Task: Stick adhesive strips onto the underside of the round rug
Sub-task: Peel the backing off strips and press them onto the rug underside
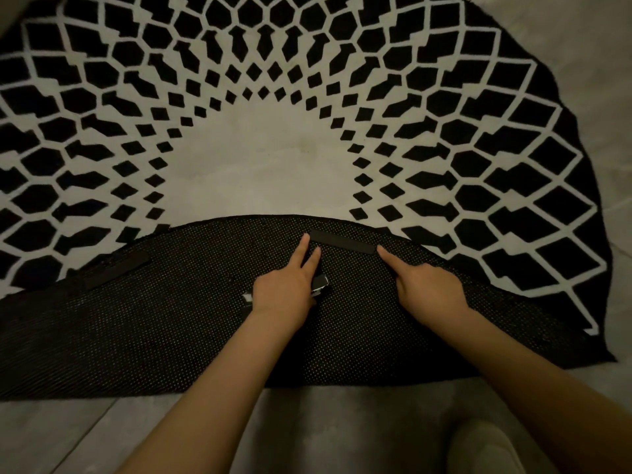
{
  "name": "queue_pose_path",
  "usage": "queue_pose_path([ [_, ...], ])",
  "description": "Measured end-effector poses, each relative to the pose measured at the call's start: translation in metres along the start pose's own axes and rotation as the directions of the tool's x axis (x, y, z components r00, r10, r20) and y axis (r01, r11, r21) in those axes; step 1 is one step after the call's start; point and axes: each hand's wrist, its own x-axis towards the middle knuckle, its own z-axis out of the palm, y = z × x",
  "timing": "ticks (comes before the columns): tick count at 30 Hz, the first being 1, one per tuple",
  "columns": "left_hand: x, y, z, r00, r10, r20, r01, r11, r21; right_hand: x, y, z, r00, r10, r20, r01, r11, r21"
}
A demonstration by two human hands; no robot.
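Dotted mesh underside [171, 323] — hands [287, 285] press flat strip [342, 241].

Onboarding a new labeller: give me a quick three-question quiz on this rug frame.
1. True or false: the rug has its near edge folded over, showing the dotted underside.
2. How many strips lie on the underside?
3. Which hand holds spare strips under its curled fingers?

Key: 1 true. 2 two: the middle strip, the left strip. 3 the left hand; the right hand only points a finger at the middle strip's end.
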Motion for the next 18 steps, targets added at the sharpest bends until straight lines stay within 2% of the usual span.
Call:
queue_pose_path([
  [3,-0.011,-0.007,-0.001,0.992,-0.049,-0.117,0.024,0.977,-0.211,-0.006,-0.001,0.005,0.987,0.099,-0.123,-0.065,0.964,0.258],
  [5,-0.024,-0.013,-0.005,0.956,-0.178,-0.234,0.036,0.862,-0.506,-0.01,-0.007,0.003,0.975,0.18,-0.133,-0.082,0.839,0.537],
  [7,-0.036,-0.019,-0.008,0.906,-0.345,-0.245,0.039,0.645,-0.763,-0.014,-0.012,-0.005,0.97,0.236,-0.053,-0.101,0.595,0.797],
  [8,-0.04,-0.022,-0.01,0.891,-0.416,-0.183,0.047,0.484,-0.874,-0.015,-0.013,-0.012,0.97,0.244,-0.007,-0.112,0.471,0.875],
  [9,-0.044,-0.024,-0.011,0.889,-0.451,-0.078,0.054,0.274,-0.96,-0.015,-0.015,-0.02,0.97,0.241,0.04,-0.131,0.371,0.919],
  [11,-0.053,-0.023,-0.013,0.912,-0.384,0.146,0.095,-0.149,-0.984,-0.017,-0.02,-0.036,0.966,0.228,0.124,-0.175,0.224,0.959],
  [12,-0.057,-0.022,-0.014,0.92,-0.328,0.214,0.12,-0.284,-0.951,-0.02,-0.024,-0.043,0.965,0.213,0.152,-0.186,0.151,0.971],
  [14,-0.061,-0.02,-0.014,0.932,-0.233,0.277,0.149,-0.449,-0.881,-0.022,-0.032,-0.051,0.969,0.149,0.196,-0.202,0.027,0.979],
  [15,-0.061,-0.019,-0.015,0.939,-0.179,0.293,0.166,-0.51,-0.844,-0.024,-0.035,-0.054,0.971,0.104,0.213,-0.217,0.021,0.976],
  [18,-0.061,-0.016,-0.019,0.939,-0.044,0.341,0.229,-0.657,-0.718,-0.029,-0.046,-0.06,0.966,-0.049,0.254,-0.244,0.157,0.957],
])
